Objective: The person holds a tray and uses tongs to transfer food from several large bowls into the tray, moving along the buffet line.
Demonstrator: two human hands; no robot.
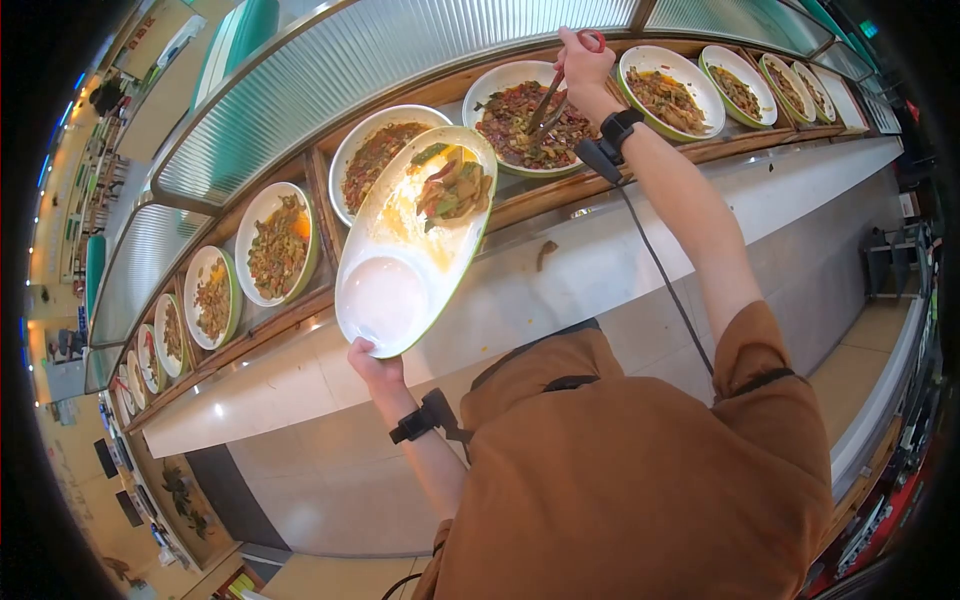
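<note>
My left hand [378, 372] grips the near end of a long white oval plate [385, 300] with a green underside. Toward the plate's far end lies a small heap of cooked food [456, 192] with orange oil around it. My right hand [585, 72] is closed around tongs [545, 112] with red handles, their tips down in the food of a round white bowl [503, 82]. That bowl holds reddish chopped food with green pieces. The plate overlaps another bowl of reddish food [378, 152] in this view and hides part of it.
Bowls of cooked food line a wooden-framed counter, including one on the left [278, 245] and one on the right [672, 92]. A ribbed glass guard [400, 60] stands behind them. A pale ledge [600, 245] runs in front, with a dark scrap [546, 254] on it. A cable hangs from my right wrist.
</note>
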